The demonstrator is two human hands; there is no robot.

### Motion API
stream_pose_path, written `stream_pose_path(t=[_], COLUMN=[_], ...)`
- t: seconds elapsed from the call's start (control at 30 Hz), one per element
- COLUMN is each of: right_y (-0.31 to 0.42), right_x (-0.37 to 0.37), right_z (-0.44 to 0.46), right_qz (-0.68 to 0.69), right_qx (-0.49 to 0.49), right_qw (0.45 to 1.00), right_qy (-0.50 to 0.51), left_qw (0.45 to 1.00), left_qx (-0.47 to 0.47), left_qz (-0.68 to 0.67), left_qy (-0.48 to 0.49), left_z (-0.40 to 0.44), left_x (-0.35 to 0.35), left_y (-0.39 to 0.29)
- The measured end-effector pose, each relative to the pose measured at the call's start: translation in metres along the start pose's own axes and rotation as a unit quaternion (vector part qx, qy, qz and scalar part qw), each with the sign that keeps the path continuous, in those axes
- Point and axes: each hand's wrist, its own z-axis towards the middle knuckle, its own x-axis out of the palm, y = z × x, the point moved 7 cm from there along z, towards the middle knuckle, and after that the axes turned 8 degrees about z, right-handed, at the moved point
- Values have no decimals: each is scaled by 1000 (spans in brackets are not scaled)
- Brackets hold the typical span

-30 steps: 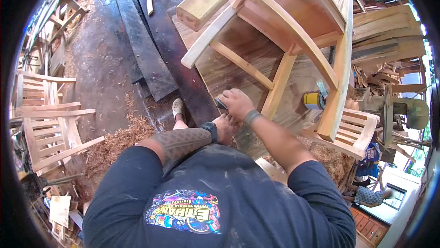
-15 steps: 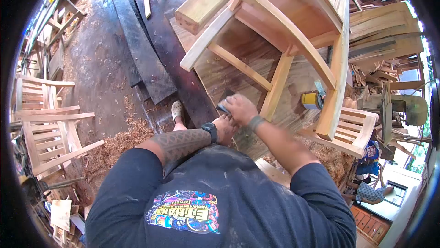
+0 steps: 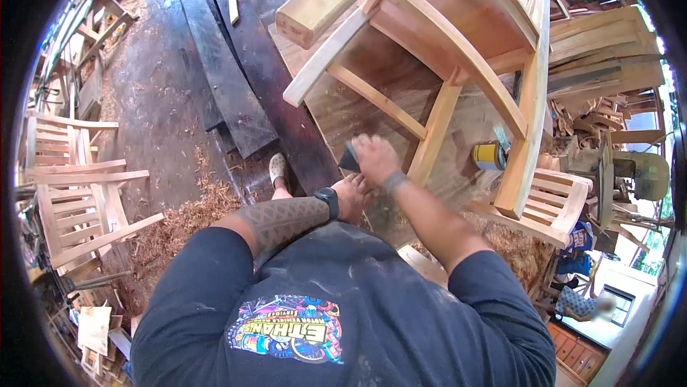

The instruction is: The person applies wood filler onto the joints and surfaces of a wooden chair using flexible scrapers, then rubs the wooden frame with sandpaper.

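Note:
A dark grey piece of sandpaper sticks out from the fingers of my right hand, which are closed around it. Just below, my left hand, with a black watch on the wrist, has its fingers stretched out close in front of my body. What lies under the left palm is hidden. Both hands are over the brown plywood board. Beyond them a large unpainted wooden chair lies tipped on that board, its curved rails and legs turned towards me.
A yellow-labelled can stands beside a chair leg at right. Dark planks lie on the floor at left, near my shoe. Slatted chairs and wood shavings are further left. Another person is at far right.
My right hand has moved slightly away from my body and a little apart from my left hand, carrying the sandpaper. The left hand has stayed nearly in place.

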Motion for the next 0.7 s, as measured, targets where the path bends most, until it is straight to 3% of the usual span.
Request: stream_pose_path(t=[0.1, 0.13, 0.23, 0.3, 0.4, 0.5, 0.6, 0.7], right_y=[-14, -10, 14, 21, 27, 24, 26, -2], right_x=[2, -2, -2, 6, -5, -4, -6, -18], right_z=[26, 21, -19, -34, -19, -7, -28, -27], right_qz=[6, 17, 53, 52, 9, 29, 50, 9], right_qx=[42, 24, -73, -133, -172, -187, -229, -82], right_qw=[999, 1000, 993, 988, 985, 982, 968, 978], right_qy=[10, -8, 75, 61, -11, -12, 90, 190], left_qw=[999, 999, 999, 993, 995, 997, 997, 1000], left_qx=[-4, 2, 1, -10, -19, -13, -4, -6], left_qz=[-23, -21, -38, -82, -69, -35, -25, -16], left_qy=[31, 26, 31, 80, 66, 67, 73, -12], left_z=[2, 1, 7, 5, 4, 3, 7, 0], left_x=[-4, 6, 24, 20, 28, 32, 36, 21], left_y=[2, 3, 7, 4, 2, 0, 3, 0])
